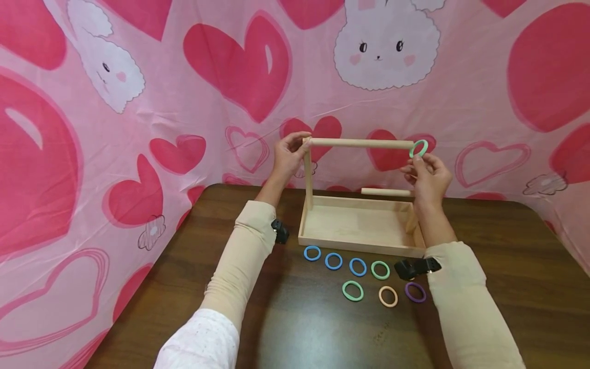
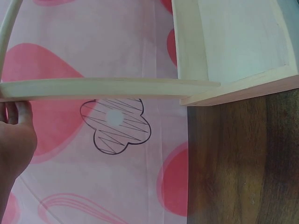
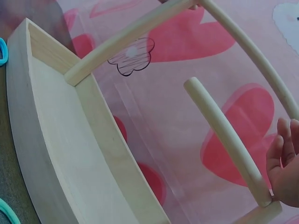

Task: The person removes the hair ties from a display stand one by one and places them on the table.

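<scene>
A wooden stand has a shallow tray (image 1: 359,248), an upright post (image 1: 308,179), a long upper rod (image 1: 359,143) and a shorter lower rod (image 1: 387,192). My left hand (image 1: 290,155) grips the corner where the post meets the upper rod; in the left wrist view its fingers (image 2: 24,112) are partly behind the wood. Between thumb and fingers, my right hand (image 1: 429,177) pinches a green ring (image 1: 412,152) at the upper rod's right end. I cannot tell whether the ring is around the rod. The right wrist view leaves the ring out of frame.
In front of the tray, several rings lie flat on the dark wooden table (image 1: 295,318): blue rings (image 1: 312,260), green rings (image 1: 354,300), a peach ring (image 1: 388,306) and a purple ring (image 1: 417,301). A pink heart-patterned cloth (image 1: 207,102) hangs behind and to both sides.
</scene>
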